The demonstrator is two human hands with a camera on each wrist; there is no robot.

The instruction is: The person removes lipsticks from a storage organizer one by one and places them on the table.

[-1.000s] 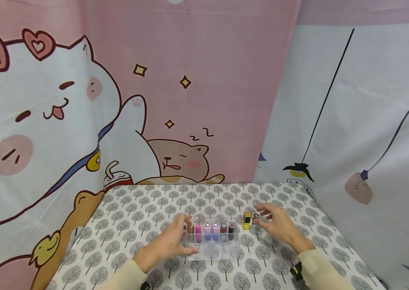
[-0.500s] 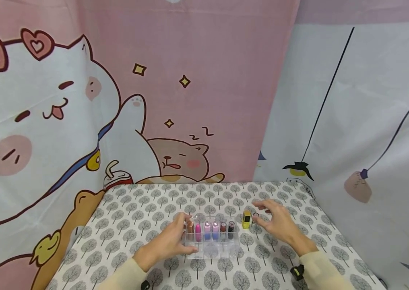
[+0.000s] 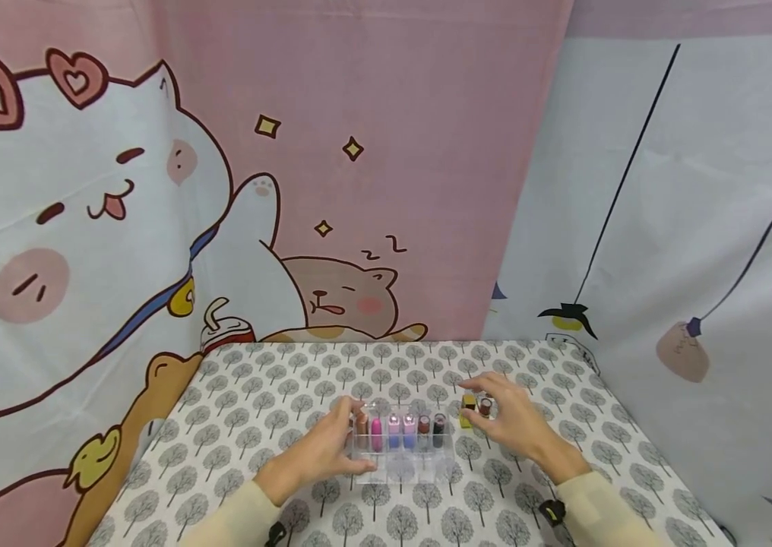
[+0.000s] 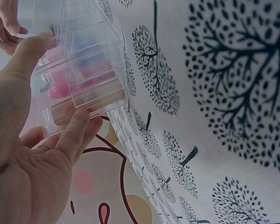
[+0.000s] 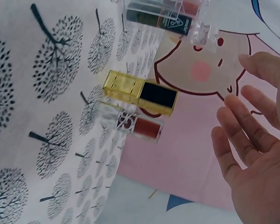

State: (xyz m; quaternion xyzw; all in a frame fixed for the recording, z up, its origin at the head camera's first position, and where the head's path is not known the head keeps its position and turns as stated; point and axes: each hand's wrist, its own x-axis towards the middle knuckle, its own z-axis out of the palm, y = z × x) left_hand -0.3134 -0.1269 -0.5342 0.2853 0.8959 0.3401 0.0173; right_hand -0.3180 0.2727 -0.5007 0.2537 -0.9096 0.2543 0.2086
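A clear plastic organizer (image 3: 403,472) stands on the table with a row of lipsticks upright in its back compartments. From the left these are a brown tube (image 3: 362,427), a bright pink one (image 3: 376,435), two pink-and-blue ones (image 3: 394,433), a reddish-brown one (image 3: 424,430) and a black one (image 3: 438,431). My left hand (image 3: 314,456) grips the organizer's left end, thumb in front and fingers behind. My right hand (image 3: 512,422) holds nothing, its fingers spread near a gold lipstick (image 5: 123,87) with a black band. Beside that stands a clear lipstick with a red-brown end (image 5: 147,128).
A white cloth with tree prints (image 3: 331,505) covers the table. Behind it hangs a pink curtain (image 3: 427,190) with cartoon cats, and a pale curtain (image 3: 632,228) closes the right side.
My right hand has shifted left and now overlaps part of the gold lipstick in the head view, while the clear lipstick shows more fully. The left hand keeps its grip on the organizer.
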